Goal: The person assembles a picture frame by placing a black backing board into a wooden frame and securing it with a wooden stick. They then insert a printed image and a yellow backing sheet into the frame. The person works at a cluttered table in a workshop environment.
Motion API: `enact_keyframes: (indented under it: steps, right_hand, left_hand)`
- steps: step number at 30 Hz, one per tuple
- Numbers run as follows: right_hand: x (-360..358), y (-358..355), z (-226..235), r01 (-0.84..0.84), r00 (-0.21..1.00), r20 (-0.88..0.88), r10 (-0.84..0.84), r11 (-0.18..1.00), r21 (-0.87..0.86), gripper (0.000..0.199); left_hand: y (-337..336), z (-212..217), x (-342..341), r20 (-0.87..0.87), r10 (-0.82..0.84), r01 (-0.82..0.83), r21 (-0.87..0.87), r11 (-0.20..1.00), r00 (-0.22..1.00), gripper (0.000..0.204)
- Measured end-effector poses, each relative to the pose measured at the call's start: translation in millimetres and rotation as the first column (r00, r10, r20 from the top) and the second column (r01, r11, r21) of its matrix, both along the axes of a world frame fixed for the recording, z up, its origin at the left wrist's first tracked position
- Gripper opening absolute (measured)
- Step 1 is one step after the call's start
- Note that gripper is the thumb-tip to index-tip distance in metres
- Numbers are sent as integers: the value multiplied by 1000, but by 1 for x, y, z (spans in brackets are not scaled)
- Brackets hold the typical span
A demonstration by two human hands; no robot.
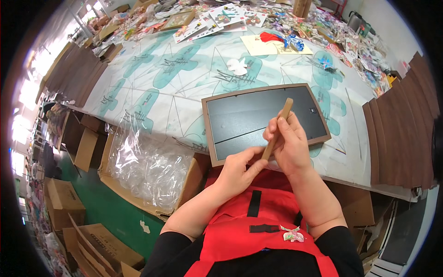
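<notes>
Both hands hold a narrow tan-brown bar (287,108) at a slant over the near right part of a picture frame. My left hand (242,168) closes on its lower end, with the thumb along one side. Higher up, my right hand (291,143) wraps its fingers round the bar, and the upper tip sticks out past them. Whether it is a wooden strip or something seen edge-on, I cannot tell. Below lies the brown-edged frame (206,122), with its black backing board (249,111) facing up and a small metal fitting near the right side.
Stacks of dark brown boards (401,134) stand right and far left (69,76). At the table's left front, a carton holds crinkled clear plastic (147,171). Printed cards (226,16), a yellow sheet (277,46) and heaped colourful pieces lie at the back. Cardboard boxes (104,244) sit on the green floor.
</notes>
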State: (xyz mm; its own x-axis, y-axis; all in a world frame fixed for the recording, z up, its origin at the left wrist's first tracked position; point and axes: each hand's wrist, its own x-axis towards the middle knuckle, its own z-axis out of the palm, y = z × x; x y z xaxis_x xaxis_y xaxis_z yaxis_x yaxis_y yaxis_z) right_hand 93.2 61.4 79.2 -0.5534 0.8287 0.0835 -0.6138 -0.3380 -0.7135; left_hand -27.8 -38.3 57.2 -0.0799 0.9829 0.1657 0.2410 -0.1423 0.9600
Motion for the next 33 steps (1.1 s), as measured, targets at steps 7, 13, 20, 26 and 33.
enact_keyframes:
  steps: [7, 13, 20, 26, 33]
  right_hand:
    - [15, -1, -4, 250, 542, 236, -807, 422, 871, 49]
    - [28, -7, -3, -529, 615, 228, -755, -181, 829, 36]
    - [35, -1, -7, -526, 452, 773, -445, 567, 634, 14]
    - [26, 11, -2, -648, 310, 780, -544, 480, 592, 20]
    - [5, 19, 5, -800, 206, 775, -597, 354, 485, 26]
  left_hand:
    - [-3, 3, -27, 484, -10, 164, -278, 946, 875, 24]
    - [-5, -5, -36, 387, -112, 235, -288, 928, 915, 28]
    - [-6, -9, -39, -101, 286, -277, 88, 957, 953, 23]
    - [-7, -15, -39, -397, 222, -144, 218, 965, 891, 41]
    - [-7, -16, -39, -513, 200, -117, 188, 975, 835, 52]
